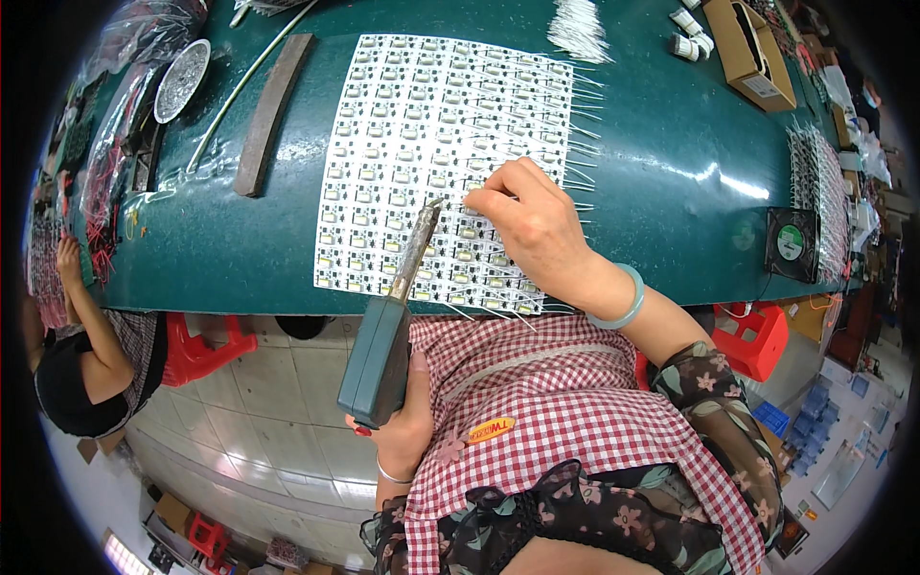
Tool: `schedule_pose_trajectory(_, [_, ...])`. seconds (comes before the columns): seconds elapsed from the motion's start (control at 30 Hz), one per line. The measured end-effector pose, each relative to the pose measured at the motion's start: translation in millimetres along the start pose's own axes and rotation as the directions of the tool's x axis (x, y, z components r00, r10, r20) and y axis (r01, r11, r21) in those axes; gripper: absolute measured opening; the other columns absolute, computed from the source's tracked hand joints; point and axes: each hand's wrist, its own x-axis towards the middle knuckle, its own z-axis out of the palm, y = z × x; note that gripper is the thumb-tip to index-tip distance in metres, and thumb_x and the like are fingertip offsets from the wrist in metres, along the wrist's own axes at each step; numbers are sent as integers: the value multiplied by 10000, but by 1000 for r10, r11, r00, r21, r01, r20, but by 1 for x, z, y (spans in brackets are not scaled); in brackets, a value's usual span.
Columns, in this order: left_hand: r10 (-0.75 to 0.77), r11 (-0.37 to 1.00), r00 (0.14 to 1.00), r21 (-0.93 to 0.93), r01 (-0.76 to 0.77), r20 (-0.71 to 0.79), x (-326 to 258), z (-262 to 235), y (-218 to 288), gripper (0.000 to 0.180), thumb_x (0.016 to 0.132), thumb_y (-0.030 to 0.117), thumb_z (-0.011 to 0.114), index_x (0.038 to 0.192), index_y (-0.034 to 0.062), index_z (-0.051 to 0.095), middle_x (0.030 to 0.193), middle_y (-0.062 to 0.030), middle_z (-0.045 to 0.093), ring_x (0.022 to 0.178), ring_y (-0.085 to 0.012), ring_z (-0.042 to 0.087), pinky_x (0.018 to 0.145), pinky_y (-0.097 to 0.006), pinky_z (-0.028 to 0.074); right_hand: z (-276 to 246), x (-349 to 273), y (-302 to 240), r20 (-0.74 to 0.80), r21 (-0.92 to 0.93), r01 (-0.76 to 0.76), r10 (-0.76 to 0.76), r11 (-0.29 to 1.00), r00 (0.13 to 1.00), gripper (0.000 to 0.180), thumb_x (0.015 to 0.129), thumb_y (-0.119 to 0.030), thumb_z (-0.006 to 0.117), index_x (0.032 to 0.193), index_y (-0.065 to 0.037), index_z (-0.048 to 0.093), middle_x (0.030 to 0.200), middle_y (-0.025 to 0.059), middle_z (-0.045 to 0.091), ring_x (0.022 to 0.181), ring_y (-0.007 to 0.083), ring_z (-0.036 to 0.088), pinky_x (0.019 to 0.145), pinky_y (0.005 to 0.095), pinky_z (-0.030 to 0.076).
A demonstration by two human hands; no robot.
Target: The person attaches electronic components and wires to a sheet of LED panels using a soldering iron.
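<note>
My left hand (pixel 410 426) is wrapped round a green soldering gun (pixel 376 359), whose long metal barrel points up and away. Its tip hovers at or just above the middle of a white sheet of small circuit boards (pixel 369 144); contact cannot be made out. Close to the right of that tip, my right hand (pixel 539 225) is closed in a pinch over the sheet. Whatever sits between its fingertips is too small to see. Thin white wires (pixel 585 125) run across the sheet's right half and stick out past its right edge.
On the green table (pixel 671 220) lie a dark bar (pixel 275 115), a bundle of white wires (pixel 578 29) and a round metal dish (pixel 182 81). A cardboard box (pixel 752 57) and a small black fan (pixel 792 244) stand right. Another person (pixel 86 364) works at far left.
</note>
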Motion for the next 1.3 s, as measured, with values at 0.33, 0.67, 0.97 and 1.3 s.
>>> schedule_pose_trajectory(0.33, [-8, 998, 996, -55, 3, -90, 8, 5, 14, 233, 821, 25, 769, 1021, -77, 706, 934, -136, 739, 772, -186, 705, 673, -301, 546, -6, -4, -25, -113, 53, -53, 58, 997, 992, 200, 727, 60, 769, 885, -28, 683, 718, 69, 505, 654, 233, 538, 560, 352, 436])
schedule_pose_trajectory(0.67, [40, 999, 996, -20, -42, -85, 7, 5, 10, 215, 808, 54, 785, 981, -53, 716, 856, -112, 726, 705, -169, 683, 635, -288, 528, 11, -9, -22, -107, -11, -28, 26, 1000, 994, 153, 734, 54, 729, 844, -10, 644, 749, 72, 474, 680, 220, 523, 556, 335, 454])
schedule_pose_trajectory(0.97, [37, 999, 998, -1, -37, -52, 8, 6, 8, 183, 802, 54, 779, 936, -50, 709, 808, -91, 710, 643, -153, 665, 585, -281, 509, 12, -9, -22, -102, -16, -21, 20, 1000, 995, 157, 721, 62, 717, 842, -8, 645, 747, 72, 466, 692, 222, 522, 573, 336, 464])
schedule_pose_trajectory(1.3, [22, 1000, 999, 10, -22, -30, 10, 6, 12, 178, 803, 48, 772, 928, -53, 695, 796, -97, 703, 643, -144, 659, 587, -279, 505, 12, -11, -21, -80, -39, -18, 15, 999, 997, 157, 722, 54, 685, 862, -5, 648, 753, 77, 472, 701, 229, 525, 592, 339, 466])
